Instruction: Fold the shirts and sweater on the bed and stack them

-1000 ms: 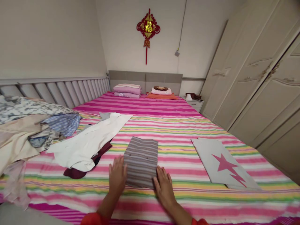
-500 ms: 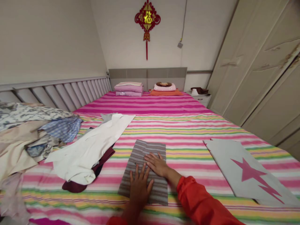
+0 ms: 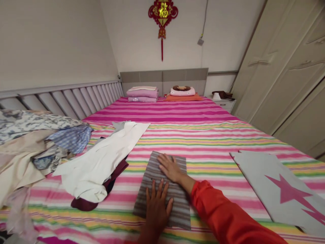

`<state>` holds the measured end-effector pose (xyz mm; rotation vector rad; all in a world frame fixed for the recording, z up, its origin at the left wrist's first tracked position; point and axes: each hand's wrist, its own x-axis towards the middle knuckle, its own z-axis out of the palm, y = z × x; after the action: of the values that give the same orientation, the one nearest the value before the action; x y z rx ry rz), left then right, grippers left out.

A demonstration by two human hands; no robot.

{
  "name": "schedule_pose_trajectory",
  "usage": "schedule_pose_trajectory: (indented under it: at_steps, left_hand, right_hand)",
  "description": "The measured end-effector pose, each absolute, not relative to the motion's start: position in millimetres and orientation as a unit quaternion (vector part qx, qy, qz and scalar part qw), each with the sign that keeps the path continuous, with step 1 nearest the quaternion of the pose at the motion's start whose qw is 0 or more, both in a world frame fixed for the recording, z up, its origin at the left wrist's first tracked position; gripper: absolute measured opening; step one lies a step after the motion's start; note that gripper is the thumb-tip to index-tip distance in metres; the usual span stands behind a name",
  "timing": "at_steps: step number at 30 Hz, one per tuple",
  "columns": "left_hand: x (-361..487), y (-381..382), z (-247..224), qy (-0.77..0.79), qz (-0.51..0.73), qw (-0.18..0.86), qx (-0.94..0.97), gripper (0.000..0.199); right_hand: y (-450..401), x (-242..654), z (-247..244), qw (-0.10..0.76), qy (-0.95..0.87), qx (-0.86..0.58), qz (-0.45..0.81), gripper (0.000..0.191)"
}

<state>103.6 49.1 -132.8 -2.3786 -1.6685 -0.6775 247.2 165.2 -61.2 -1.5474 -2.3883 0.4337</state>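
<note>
The folded striped cloth (image 3: 179, 201) lies flat on the bed (image 3: 213, 144), at six o'clock of the view, with the white garment (image 3: 101, 162) at its ten o'clock and the grey garment (image 3: 261, 176) with the star at its three o'clock, both apart from it. The left hand (image 3: 157, 205) rests on its nearer part, toward six o'clock, and the right hand (image 3: 171, 168) on its farther part, toward twelve. In both, the grip is spread: the fingers are apart and lie flat on the fabric, and nothing is clamped between them. I judge that this cloth is light, soft and rather thin, so it bends easily; it is not fragile, but its layers can slide one over another if only the top one is pulled. The number of layers I cannot tell. For holding, it seems better to put fingers under the free sides at nine and three o'clock, with thumbs above, and to pinch all layers together. The corners at five and eight o'clock are also uncovered, but one corner alone would probably let the rest hang and unfold.
</note>
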Motion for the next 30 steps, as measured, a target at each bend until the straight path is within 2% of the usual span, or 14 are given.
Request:
schedule_pose_trajectory:
  at_steps: [3,5,12,18,23,27,30]
  left_hand:
    - [104,49,-136,-0.561,-0.229,0.073,-0.792,0.046]
    - [104,49,-138,-0.566,-0.222,0.070,-0.791,0.048]
    - [100,50,-143,-0.553,-0.211,0.092,-0.801,0.058]
    - [98,51,-142,-0.541,-0.210,0.101,-0.808,0.058]
    - [98,53,-140,-0.535,-0.224,0.123,-0.805,0.057]
    - [100,53,-138,-0.530,-0.237,0.129,-0.804,0.055]
    - [101,53,-135,-0.537,-0.231,0.112,-0.804,0.055]
  right_hand:
    - [159,229,-67,0.143,-0.890,-0.398,0.169,0.046]
    - [166,222,-71,0.128,-0.891,-0.387,0.201,0.045]
    - [212,217,-73,0.112,-0.868,-0.432,0.217,0.047]
    - [221,213,-63,0.115,-0.803,-0.544,0.217,0.051]
    - [195,225,-55,0.121,-0.782,-0.576,0.206,0.059]
    - [157,260,-67,0.126,-0.823,-0.526,0.172,0.053]
    - [149,293,-74,0.106,-0.779,-0.595,0.168,0.051]
